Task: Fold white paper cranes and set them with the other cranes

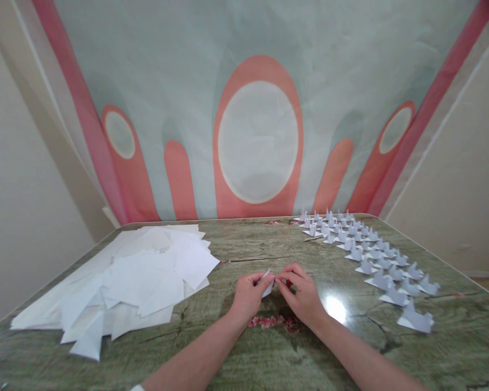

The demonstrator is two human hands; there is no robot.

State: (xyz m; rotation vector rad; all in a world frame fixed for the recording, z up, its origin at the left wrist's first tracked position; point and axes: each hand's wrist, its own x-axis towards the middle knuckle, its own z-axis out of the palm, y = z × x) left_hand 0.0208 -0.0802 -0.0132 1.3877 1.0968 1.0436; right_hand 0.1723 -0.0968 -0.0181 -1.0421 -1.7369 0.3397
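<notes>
Above the middle of the table, my left hand [246,296] is closed on a small folded white paper [268,289], with one point sticking up past the thumb. My right hand [302,296] comes in from the other side, its thumb and index finger pinched together at the paper's right tip. Part of the fold is hidden behind the left fingers. Rows of finished-looking folded paper birds [378,279] stand to the right of my hands. To the left lies a spread pile of white paper sheets [146,282], flat and overlapping.
The table [212,353] has a green-brown wood-grain top with printed pink flowers [271,321]. One folded paper piece [90,339] lies at the pile's near edge. A wall hanging [191,70] with coral shapes stands behind the table's far edge. A bright light reflection shows right of my hands.
</notes>
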